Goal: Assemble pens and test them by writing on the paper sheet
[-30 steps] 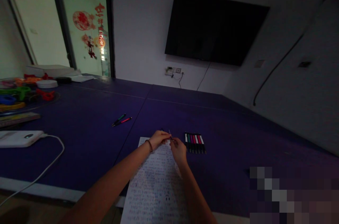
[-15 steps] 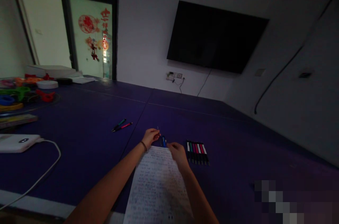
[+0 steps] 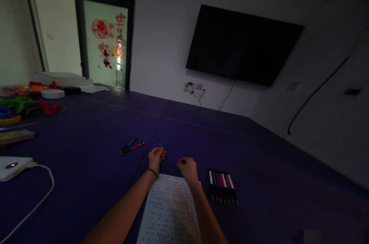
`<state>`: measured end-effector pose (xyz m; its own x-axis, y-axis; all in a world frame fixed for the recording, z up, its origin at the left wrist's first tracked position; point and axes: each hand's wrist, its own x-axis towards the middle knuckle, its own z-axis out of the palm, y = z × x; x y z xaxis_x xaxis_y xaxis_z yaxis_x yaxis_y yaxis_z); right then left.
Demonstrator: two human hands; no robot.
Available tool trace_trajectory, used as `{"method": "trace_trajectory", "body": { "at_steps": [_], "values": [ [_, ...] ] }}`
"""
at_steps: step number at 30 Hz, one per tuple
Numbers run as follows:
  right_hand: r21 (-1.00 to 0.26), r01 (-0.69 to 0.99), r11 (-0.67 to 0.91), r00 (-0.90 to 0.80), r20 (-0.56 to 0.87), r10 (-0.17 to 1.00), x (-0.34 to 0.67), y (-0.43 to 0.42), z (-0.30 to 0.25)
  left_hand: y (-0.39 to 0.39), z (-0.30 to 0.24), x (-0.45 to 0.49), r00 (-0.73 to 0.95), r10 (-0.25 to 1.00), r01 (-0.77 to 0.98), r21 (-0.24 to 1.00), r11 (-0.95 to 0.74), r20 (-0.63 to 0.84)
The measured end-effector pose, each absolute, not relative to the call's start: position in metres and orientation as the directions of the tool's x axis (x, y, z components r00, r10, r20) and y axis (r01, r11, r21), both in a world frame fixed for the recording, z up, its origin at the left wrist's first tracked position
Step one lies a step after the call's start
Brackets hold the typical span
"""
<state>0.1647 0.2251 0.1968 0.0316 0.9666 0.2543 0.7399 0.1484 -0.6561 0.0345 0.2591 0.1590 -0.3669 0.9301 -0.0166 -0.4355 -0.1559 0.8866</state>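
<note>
My left hand (image 3: 156,159) is closed in a pinch on a thin dark stick that looks like a pen refill (image 3: 167,157); it slants down to the right. Just right of it, my right hand (image 3: 189,170) pinches a small dark piece (image 3: 183,162), its kind unclear. Something blue (image 3: 181,174) peeks out below those fingers, mostly hidden. Between my forearms lies a handwritten sheet of paper (image 3: 170,213). Right of my right hand, several pens (image 3: 221,184) with white, green, purple and pink barrels lie in a row.
A green pen (image 3: 128,144) and a pink pen (image 3: 133,147) lie left of my hands on the purple table (image 3: 109,121). At far left are a white power bank (image 3: 14,167) with its cable (image 3: 43,198), red-handled scissors (image 3: 49,107) and other coloured items.
My hands have moved a little apart, and the thin stick in my left hand shows more fully. The blue object between them is now mostly covered by my right hand. The view has shifted slightly.
</note>
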Motion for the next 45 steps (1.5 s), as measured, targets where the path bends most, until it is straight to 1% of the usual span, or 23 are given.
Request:
{"method": "trace_trajectory", "body": {
  "at_steps": [4,8,11,13,15,17,19,20,21,23,25,26,28,31,33,35,37,39,42,45],
  "values": [
    [-0.538,0.836,0.109,0.056,0.280,0.958,0.159,0.220,0.191,0.261,0.153,0.040,-0.229,0.972,-0.129,0.989,-0.076,0.045],
    [-0.469,0.879,0.081,0.064,0.284,0.957,0.154,0.216,0.183,0.260,0.148,0.047,-0.133,0.987,0.155,0.985,-0.073,0.094],
    [-0.492,0.866,0.092,0.087,0.329,0.940,0.155,0.216,0.179,0.258,0.148,0.046,-0.064,0.988,0.281,0.953,-0.114,0.137],
    [-0.559,0.822,0.106,0.125,0.360,0.924,0.160,0.219,0.178,0.255,0.149,0.046,-0.027,0.988,0.319,0.938,-0.137,0.154],
    [-0.667,0.737,0.107,0.201,0.367,0.908,0.169,0.225,0.177,0.253,0.150,0.046,0.014,0.986,0.345,0.925,-0.161,0.167],
    [-0.804,0.590,0.072,0.309,0.307,0.900,0.180,0.234,0.174,0.251,0.152,0.047,0.066,0.981,0.376,0.906,-0.195,0.183],
    [-0.933,0.359,-0.004,0.358,0.133,0.924,0.190,0.242,0.169,0.249,0.153,0.048,0.110,0.975,0.412,0.884,-0.221,0.192],
    [-0.969,0.247,-0.030,0.362,0.063,0.930,0.195,0.245,0.166,0.248,0.154,0.049,0.124,0.973,0.427,0.875,-0.228,0.194],
    [-0.988,0.151,-0.032,0.353,0.024,0.935,0.198,0.246,0.164,0.247,0.155,0.049,0.131,0.972,0.432,0.871,-0.233,0.195],
    [-1.000,0.008,0.022,0.307,0.023,0.951,0.200,0.244,0.161,0.246,0.157,0.050,0.120,0.973,0.401,0.886,-0.231,0.199],
    [-0.994,-0.074,0.083,0.232,0.064,0.971,0.198,0.239,0.163,0.245,0.160,0.050,0.106,0.973,0.304,0.925,-0.229,0.206],
    [-0.992,-0.084,0.094,0.189,0.077,0.979,0.196,0.236,0.165,0.245,0.161,0.049,0.116,0.972,0.237,0.945,-0.227,0.204],
    [-0.996,-0.030,0.088,0.113,0.084,0.990,0.190,0.230,0.172,0.245,0.163,0.049,0.173,0.968,0.116,0.972,-0.202,0.181],
    [-0.992,0.105,0.076,0.058,0.083,0.995,0.183,0.224,0.180,0.246,0.164,0.050,0.264,0.957,0.022,0.992,-0.128,0.117],
    [-0.985,0.160,0.058,0.109,0.076,0.991,0.182,0.222,0.183,0.246,0.164,0.051,0.282,0.955,-0.020,0.995,-0.094,0.096],
    [-0.972,0.235,0.031,0.209,0.082,0.974,0.183,0.222,0.183,0.246,0.163,0.052,0.286,0.953,-0.060,0.995,-0.083,0.097],
    [-0.938,0.346,0.009,0.307,0.122,0.944,0.186,0.223,0.181,0.245,0.164,0.053,0.285,0.953,-0.088,0.993,-0.084,0.106],
    [-0.900,0.435,0.002,0.346,0.169,0.923,0.189,0.224,0.178,0.245,0.164,0.054,0.284,0.952,-0.106,0.990,-0.087,0.114],
    [-0.896,0.443,-0.008,0.362,0.171,0.916,0.191,0.227,0.174,0.244,0.164,0.055,0.305,0.945,-0.091,0.991,-0.094,0.117],
    [-0.903,0.429,-0.008,0.373,0.169,0.912,0.187,0.227,0.171,0.244,0.163,0.055,0.325,0.939,-0.009,0.993,-0.120,0.116]
  ]
}}
